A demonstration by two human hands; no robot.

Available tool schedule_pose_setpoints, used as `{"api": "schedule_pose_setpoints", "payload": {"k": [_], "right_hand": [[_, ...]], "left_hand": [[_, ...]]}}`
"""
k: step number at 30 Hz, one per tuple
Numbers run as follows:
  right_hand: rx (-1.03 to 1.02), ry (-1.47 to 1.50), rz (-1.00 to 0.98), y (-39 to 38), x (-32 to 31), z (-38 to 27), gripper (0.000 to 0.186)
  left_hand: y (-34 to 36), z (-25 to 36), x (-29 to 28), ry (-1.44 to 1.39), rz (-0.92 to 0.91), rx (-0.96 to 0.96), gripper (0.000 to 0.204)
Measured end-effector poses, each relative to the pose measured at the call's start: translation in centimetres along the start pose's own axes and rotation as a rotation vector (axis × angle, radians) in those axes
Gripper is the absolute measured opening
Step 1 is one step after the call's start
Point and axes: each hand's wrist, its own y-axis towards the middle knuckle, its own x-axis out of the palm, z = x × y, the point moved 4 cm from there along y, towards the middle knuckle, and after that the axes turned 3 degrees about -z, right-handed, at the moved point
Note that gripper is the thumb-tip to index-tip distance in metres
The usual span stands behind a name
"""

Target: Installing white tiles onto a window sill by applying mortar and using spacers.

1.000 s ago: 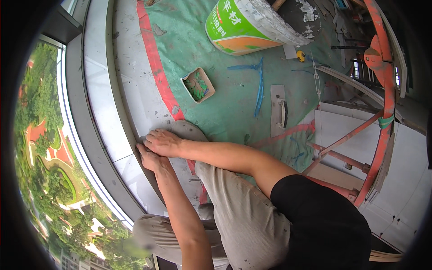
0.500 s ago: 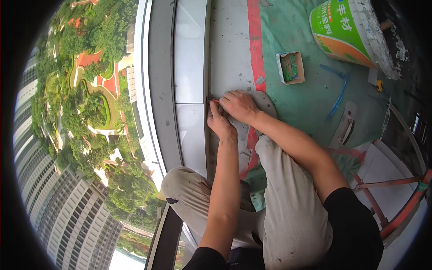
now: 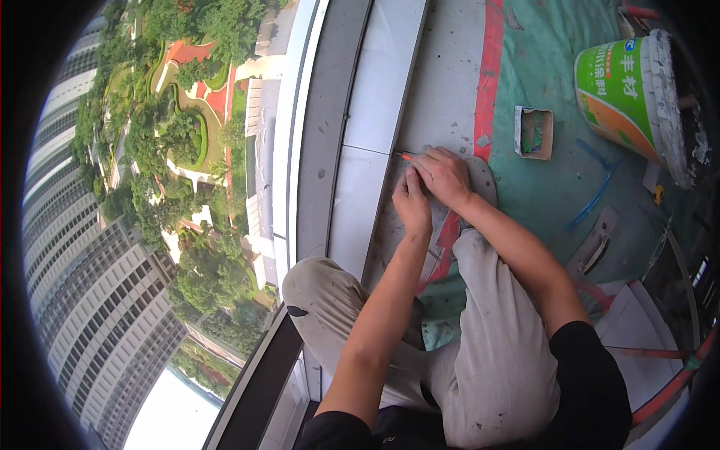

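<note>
Orange stick (image 3: 407, 157) held near tiles (image 3: 383, 67)

The stick is gripped by the right hand (image 3: 446, 176), its tip set near the joint (image 3: 367, 149). The left hand (image 3: 412, 201) is curled just beside; its grip cannot be told.

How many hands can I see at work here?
2: the left hand near the white tiles, and the right hand just beyond it, by a small orange item.

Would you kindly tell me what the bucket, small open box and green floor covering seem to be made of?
Bucket: probably plastic, with a smooth, slightly shiny printed wall.
Small open box: likely cardboard, matte, with thin brown inner walls.
Green floor covering: perhaps plastic sheeting, dull and wrinkled.
</note>
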Motion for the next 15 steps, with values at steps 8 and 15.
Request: {"api": "schedule_pose_setpoints", "payload": {"k": [8,15], "right_hand": [[0.000,0.113,0.065,-1.0,0.0,0.9,0.008],[-0.066,-0.188,-0.170,1.9,0.0,-0.6,0.011]], "left_hand": [[-0.9,1.2,0.0,0.045,0.009,-0.007,0.040],[2.2,0.9,-0.6,-0.404,-0.027,-0.088,0.043]]}}
